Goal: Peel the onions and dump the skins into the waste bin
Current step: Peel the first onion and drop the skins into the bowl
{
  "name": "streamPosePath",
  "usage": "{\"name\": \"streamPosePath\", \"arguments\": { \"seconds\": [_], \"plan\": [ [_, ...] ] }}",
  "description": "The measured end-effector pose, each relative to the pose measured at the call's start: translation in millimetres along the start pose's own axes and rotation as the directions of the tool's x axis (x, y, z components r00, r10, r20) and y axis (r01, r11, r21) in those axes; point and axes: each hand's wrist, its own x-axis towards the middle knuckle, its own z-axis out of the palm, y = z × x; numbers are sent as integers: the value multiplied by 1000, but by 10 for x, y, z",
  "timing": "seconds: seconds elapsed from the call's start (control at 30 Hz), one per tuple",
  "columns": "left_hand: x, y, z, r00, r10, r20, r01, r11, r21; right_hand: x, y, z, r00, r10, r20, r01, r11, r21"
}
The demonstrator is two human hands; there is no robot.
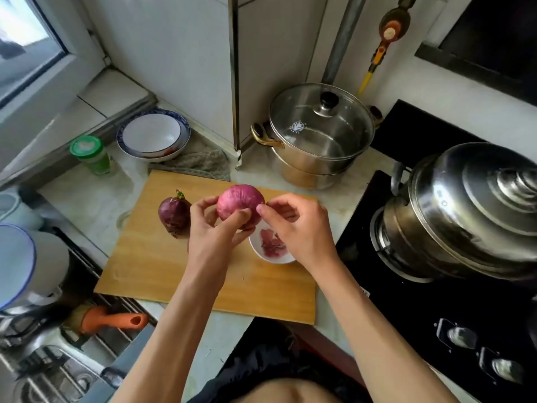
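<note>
My left hand (212,228) grips a pink, partly peeled red onion (240,202) above the wooden cutting board (162,257). My right hand (293,228) is at the onion's right side, thumb and fingers curled against its skin. Below the onion a small white bowl (263,255) on the board holds purple onion skins (271,244). A second, dark purple onion (174,213) with its skin on lies on the board to the left. No waste bin is in view.
A glass-lidded steel pot (316,135) stands behind the board. A black gas hob (421,309) with a large steel pot (465,210) is at the right. White bowls (152,135), a green-capped jar (90,155) and a sink with an orange-handled brush (116,318) are at the left.
</note>
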Motion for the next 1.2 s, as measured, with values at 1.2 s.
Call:
{"name": "streamPosePath", "arguments": {
  "seconds": [1.2],
  "plan": [
    [-125,-91,-261,951,-249,182,302,875,-379,-209,228,-51,930,365,-38,-358,924,132]
  ]
}}
